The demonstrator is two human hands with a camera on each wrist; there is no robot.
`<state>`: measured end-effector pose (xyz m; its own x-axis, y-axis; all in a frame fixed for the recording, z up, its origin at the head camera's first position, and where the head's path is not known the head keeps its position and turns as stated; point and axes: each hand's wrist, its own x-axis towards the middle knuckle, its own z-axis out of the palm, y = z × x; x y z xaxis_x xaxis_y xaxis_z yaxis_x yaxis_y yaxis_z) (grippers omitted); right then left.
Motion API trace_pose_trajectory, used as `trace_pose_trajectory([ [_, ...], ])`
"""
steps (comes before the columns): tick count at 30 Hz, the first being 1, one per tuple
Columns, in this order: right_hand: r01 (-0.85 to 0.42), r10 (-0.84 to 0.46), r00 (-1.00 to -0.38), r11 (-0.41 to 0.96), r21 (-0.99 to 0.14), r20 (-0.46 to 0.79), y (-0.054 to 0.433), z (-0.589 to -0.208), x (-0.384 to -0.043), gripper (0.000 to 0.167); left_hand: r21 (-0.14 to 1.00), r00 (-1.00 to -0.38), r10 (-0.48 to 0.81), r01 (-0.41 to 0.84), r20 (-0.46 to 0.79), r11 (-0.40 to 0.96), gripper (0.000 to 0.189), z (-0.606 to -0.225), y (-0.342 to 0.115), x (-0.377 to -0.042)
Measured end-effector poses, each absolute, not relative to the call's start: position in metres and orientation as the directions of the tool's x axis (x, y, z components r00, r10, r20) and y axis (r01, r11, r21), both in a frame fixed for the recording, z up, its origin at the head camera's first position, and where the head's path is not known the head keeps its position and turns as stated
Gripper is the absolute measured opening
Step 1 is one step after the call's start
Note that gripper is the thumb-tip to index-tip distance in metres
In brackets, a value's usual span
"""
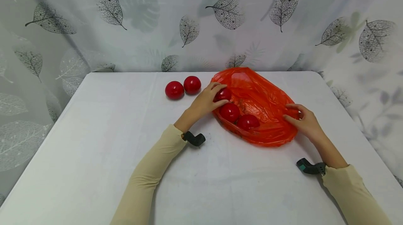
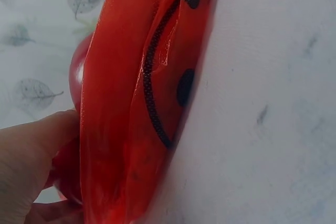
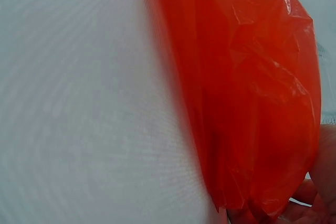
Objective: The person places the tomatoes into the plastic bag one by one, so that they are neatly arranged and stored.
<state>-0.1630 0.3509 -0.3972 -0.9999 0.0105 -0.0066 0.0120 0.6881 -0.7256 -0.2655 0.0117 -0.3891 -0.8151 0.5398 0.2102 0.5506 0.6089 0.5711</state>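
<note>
A: Toward the table's [image 1: 94,183] far edge, left of centre, two red balls [image 1: 183,87] sit loose, touching. Left hand [image 1: 206,100] curls round a third ball [image 1: 223,94] at the orange bag's [image 1: 264,102] mouth; two more balls [image 1: 238,116] lie inside.

B: Right hand [image 1: 303,120]?

A: Pinching the bag's right edge. Looks mid-transfer; next likely needs a firm grip and the bag held steady.

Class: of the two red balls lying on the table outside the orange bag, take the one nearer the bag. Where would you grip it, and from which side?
Grip that red ball from above, fingers on its front and back. Its twin sits close on one side and the left hand at the orange bag crowds the other; only the top looks free.
</note>
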Motion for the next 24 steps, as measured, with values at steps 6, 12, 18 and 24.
trace_pose_trajectory([
  [6, 0.018, 0.013, -1.0, 0.687, -0.726, -0.013, 0.3501, -0.3977, -0.1642, 0.052, 0.581, -0.828, 0.533, 0.524, 0.175, 0.623, 0.06, -0.3917, 0.0092, -0.2679],
  [12, 0.016, 0.008, -1.0, 0.679, -0.734, -0.014, 0.3493, -0.3985, -0.1649, 0.053, 0.582, -0.836, 0.529, 0.506, 0.148, 0.637, 0.06, -0.3935, 0.0068, -0.2701],
  [18, 0.011, 0.004, -1.0, 0.681, -0.732, -0.011, 0.3494, -0.3971, -0.1646, 0.053, 0.582, -0.838, 0.527, 0.501, 0.141, 0.641, 0.06, -0.3941, 0.0059, -0.2718],
  [24, 0.023, 0.008, -1.0, 0.679, -0.734, -0.023, 0.3501, -0.3968, -0.162, 0.053, 0.58, -0.838, 0.532, 0.495, 0.121, 0.647, 0.06, -0.3944, 0.0062, -0.2706],
])
